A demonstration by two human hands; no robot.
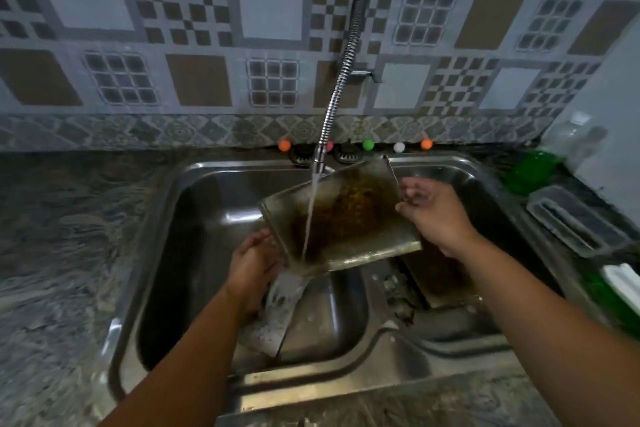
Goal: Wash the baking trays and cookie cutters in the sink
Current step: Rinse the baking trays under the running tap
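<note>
Over the sink's (166,253) left basin, the left hand (252,263) grips the tilted baking tray's (349,218) lower-left edge; farther back, the right hand (433,211) pinches its upper-right rim, while the faucet (332,107) pours water onto it

No readable text, label or number shows anywhere.

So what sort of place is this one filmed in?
Most likely a home kitchen. A steel sink is set into a stone-patterned counter, a flexible tap runs water onto a stained baking tray, and patterned tiles cover the wall behind.
</note>
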